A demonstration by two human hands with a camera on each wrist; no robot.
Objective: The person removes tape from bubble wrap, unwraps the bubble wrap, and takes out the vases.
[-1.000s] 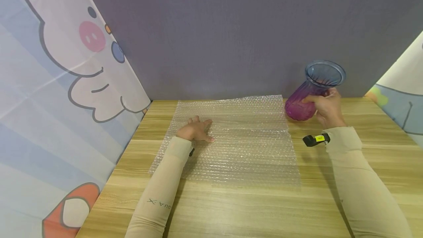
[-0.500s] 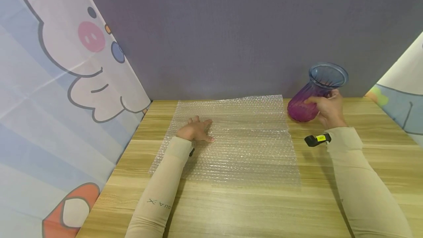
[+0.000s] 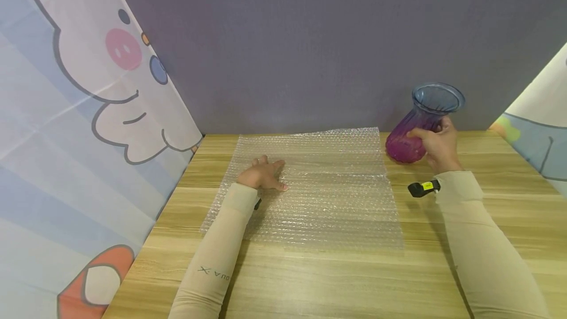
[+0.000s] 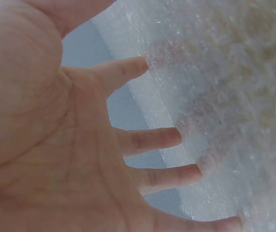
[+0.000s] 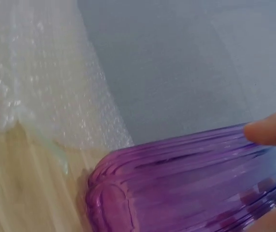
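Observation:
A ribbed glass vase [image 3: 409, 137], purple at the base and blue at its flared mouth, leans to the right at the back right of the table. My right hand [image 3: 440, 146] grips its side, thumb on the near face; the right wrist view shows the purple glass [image 5: 176, 188] close up, fingers showing through it. A sheet of bubble wrap [image 3: 328, 196] lies flat left of the vase. On the sheet's left part rests my left hand [image 3: 262, 175], fingers spread, their tips touching the plastic [image 4: 225, 96] in the left wrist view.
The wood-grain table [image 3: 319, 284] extends in front of the sheet and to the right. A dark grey wall [image 3: 301, 48] rises at its back edge. Cartoon-printed cloths hang at the left [image 3: 71, 151] and right [image 3: 545, 127].
The vase has shifted slightly right and down with my right hand since one second ago. My left hand and the bubble wrap have stayed in place.

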